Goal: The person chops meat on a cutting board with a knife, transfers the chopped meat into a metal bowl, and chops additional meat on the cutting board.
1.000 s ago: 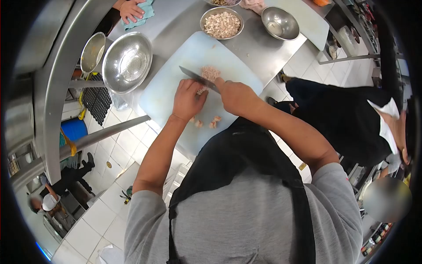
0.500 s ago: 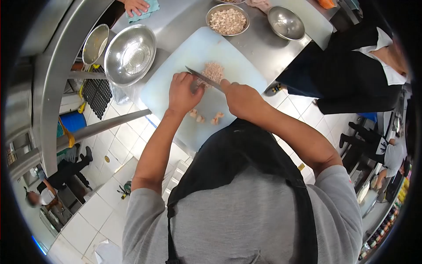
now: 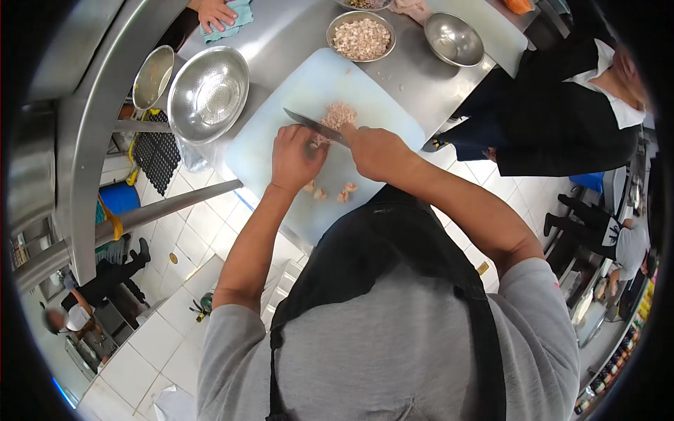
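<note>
A pale cutting board (image 3: 267,133) lies on the steel counter. My right hand (image 3: 378,153) is wrapped round the handle of a knife (image 3: 309,122), whose blade points left across the board. Beside the blade, my left hand (image 3: 298,156) has its fingers curled on small pale pieces; what lies under the fingertips is partly hidden. Finely chopped pale food (image 3: 340,115) forms a pile just beyond the blade. Several larger pieces (image 3: 347,191) rest nearer my apron.
A bowl of chopped pieces (image 3: 361,39) and an empty-looking bowl (image 3: 454,39) stand behind the board. A perforated bowl (image 3: 208,94) and a pot (image 3: 153,78) are at left. Another person's hand (image 3: 215,14) touches a cloth (image 3: 242,15). A person in black (image 3: 554,112) stands at right.
The person in black at right has moved farther up in the view. The knife and my hands have shifted slightly over the board, with the knife still in my right hand.
</note>
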Demonstrator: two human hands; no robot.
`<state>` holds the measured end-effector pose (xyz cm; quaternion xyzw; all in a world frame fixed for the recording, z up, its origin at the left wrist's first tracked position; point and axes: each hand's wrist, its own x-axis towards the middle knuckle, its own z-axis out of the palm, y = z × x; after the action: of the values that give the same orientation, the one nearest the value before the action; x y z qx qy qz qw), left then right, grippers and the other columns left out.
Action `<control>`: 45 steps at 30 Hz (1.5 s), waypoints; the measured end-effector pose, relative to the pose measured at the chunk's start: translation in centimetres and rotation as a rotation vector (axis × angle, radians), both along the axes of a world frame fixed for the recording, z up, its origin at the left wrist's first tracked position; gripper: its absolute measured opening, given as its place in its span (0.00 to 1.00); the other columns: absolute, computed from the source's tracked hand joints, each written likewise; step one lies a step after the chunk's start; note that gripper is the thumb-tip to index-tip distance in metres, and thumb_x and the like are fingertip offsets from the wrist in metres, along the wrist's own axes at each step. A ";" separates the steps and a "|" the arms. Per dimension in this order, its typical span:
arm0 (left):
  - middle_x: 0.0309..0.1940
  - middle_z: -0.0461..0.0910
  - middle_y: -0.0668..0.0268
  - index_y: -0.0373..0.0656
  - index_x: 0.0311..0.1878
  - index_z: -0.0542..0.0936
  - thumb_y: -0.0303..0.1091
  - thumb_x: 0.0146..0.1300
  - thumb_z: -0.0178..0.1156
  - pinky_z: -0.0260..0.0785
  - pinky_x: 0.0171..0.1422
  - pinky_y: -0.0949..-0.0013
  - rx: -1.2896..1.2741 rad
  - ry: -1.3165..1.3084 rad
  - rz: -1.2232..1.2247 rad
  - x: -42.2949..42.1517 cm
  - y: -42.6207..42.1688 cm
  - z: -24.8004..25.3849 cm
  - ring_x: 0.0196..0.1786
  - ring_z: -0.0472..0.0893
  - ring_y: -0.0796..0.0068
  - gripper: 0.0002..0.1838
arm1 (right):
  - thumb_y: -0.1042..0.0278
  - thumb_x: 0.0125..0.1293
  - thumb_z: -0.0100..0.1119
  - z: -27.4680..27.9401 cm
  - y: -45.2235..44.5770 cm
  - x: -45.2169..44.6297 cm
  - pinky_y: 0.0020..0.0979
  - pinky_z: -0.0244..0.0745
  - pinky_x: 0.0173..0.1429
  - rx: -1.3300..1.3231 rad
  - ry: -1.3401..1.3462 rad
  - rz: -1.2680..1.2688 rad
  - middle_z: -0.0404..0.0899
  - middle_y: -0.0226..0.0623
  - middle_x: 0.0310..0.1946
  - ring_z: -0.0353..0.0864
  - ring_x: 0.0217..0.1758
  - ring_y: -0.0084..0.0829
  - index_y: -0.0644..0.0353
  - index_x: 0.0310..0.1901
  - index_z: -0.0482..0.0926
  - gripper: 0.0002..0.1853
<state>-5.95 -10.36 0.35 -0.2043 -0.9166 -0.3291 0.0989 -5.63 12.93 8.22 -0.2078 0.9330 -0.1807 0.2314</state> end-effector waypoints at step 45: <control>0.40 0.85 0.69 0.49 0.41 0.91 0.36 0.62 0.79 0.72 0.54 0.54 -0.077 0.033 0.030 1.9 -0.3 -1.3 0.52 0.82 0.59 0.07 | 0.75 0.75 0.54 0.0 -0.1 2.0 0.54 0.87 0.50 -0.003 0.009 -0.002 0.87 0.60 0.44 0.92 0.46 0.58 0.64 0.58 0.73 0.13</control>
<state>-4.05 -10.61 -0.91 -0.1994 -0.9298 -0.2888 0.1111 -3.61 12.79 8.22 -0.2080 0.9339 -0.1817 0.2269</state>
